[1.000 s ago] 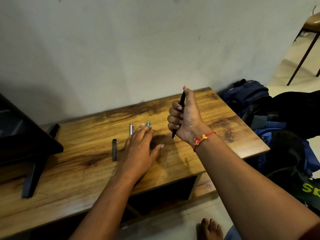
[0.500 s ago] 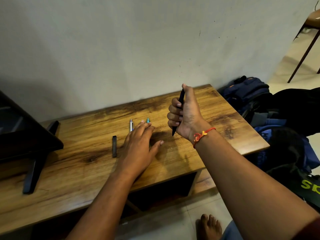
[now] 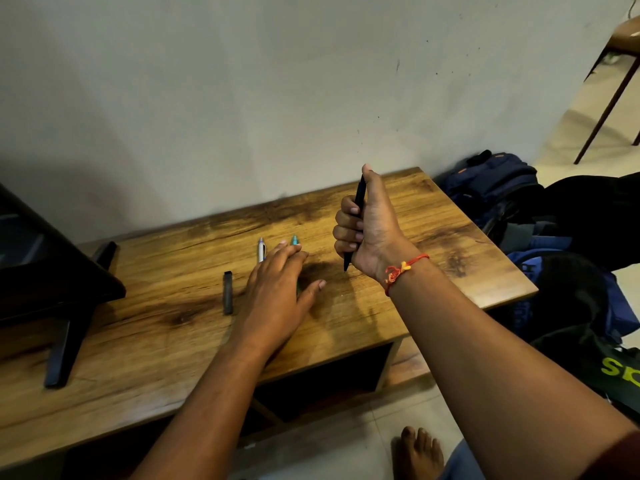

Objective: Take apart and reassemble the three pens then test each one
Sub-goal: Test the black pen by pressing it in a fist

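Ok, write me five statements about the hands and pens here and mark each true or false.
1. The right hand grips the black pen, thumb on its top end. True.
2. The black pen lies flat on the table. False: it is held roughly upright above it.
3. The left hand is spread with its fingers straight, low over the table. True.
4. The left hand pinches the short black piece. False: the piece lies on the table, left of that hand and apart from it.
5. The teal pen lies left of the white pen. False: it lies to its right.

No real change (view slightly shifted)
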